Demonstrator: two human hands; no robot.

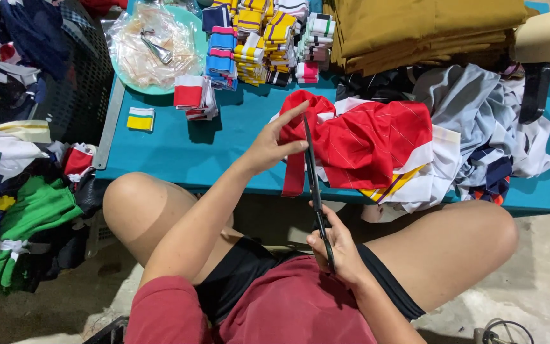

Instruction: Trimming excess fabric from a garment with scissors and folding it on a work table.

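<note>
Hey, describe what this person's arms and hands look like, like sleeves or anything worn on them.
Both arms are bare from the elbow down, with no sleeves in view. The left hand and right hand wear no gloves, and no rings, watch or bracelets show. Lower down, the person wears dark red shorts over black ones.

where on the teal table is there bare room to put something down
Bare teal table lies between the small yellow-white cuff, the left hand and the front edge. The right side is crowded with red cloth and grey garments.

Bright overhead light, sharp focus, soft shadows.
</note>
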